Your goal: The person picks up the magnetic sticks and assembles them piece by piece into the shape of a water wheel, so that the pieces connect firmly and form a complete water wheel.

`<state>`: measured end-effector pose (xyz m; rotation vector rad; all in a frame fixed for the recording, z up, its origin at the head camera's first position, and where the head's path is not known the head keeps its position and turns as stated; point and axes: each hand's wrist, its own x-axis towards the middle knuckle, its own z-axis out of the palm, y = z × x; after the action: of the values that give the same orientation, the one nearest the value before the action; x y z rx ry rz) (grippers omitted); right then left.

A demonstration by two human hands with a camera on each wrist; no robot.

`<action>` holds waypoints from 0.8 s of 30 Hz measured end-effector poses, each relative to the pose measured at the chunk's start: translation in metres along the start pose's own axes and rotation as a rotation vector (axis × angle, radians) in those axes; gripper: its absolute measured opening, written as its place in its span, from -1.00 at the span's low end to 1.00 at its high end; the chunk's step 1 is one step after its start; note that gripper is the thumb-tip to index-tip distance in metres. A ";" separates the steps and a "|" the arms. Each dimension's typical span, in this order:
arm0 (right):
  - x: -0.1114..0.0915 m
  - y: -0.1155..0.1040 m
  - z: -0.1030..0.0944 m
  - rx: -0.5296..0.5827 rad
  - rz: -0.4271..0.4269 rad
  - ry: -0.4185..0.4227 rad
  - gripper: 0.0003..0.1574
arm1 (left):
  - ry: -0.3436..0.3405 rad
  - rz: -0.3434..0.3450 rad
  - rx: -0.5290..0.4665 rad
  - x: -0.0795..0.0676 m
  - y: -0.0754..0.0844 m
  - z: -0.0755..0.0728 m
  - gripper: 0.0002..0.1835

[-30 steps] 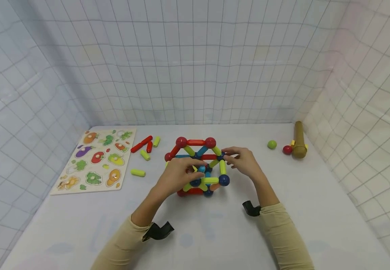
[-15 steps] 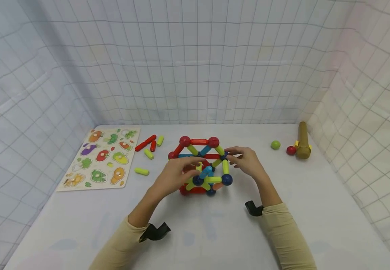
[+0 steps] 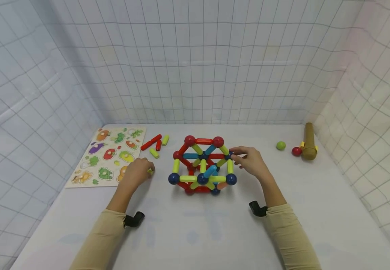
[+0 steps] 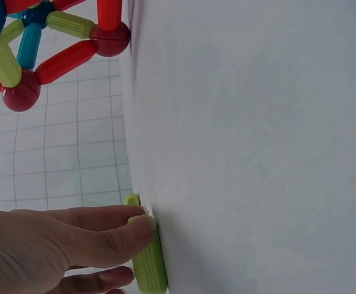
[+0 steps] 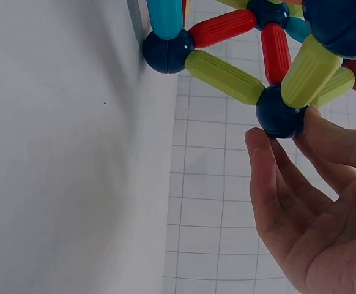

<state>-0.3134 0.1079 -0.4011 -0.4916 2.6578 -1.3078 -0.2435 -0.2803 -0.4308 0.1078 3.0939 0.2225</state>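
Note:
A structure of coloured magnetic rods (image 3: 203, 151) and red and dark blue balls stands mid-table. My right hand (image 3: 250, 162) steadies its right side, thumb and fingertips pinching a dark blue ball (image 5: 280, 111) where yellow-green and red rods meet. Left of the structure, by the puzzle board's edge, my left hand (image 3: 137, 171) has its thumb and fingers on a yellow-green magnetic rod (image 4: 149, 264) lying at the table surface. Much of that rod is hidden by the hand in the head view. A blue rod (image 3: 210, 171) slants up from the front middle ball (image 3: 202, 179).
A vegetable puzzle board (image 3: 90, 161) lies at the left. Between it and the structure are loose red rods (image 3: 151, 142) and yellow-green rods (image 3: 154, 152). Far right are a green ball (image 3: 280, 145), a red ball (image 3: 296, 151) and a brown club-shaped toy (image 3: 309, 142).
My left hand has left the structure's front and moved left to the loose yellow-green rod. The right hand stays at its ball. The view has shifted slightly left.

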 end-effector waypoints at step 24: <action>0.000 -0.003 0.001 -0.012 0.002 0.009 -0.56 | 0.195 0.283 -0.583 -0.044 0.096 -0.054 -0.74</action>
<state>-0.3124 0.1053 -0.3996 -0.4863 2.6747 -1.2970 -0.1958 -0.1968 -0.3619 0.5248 3.0313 1.1851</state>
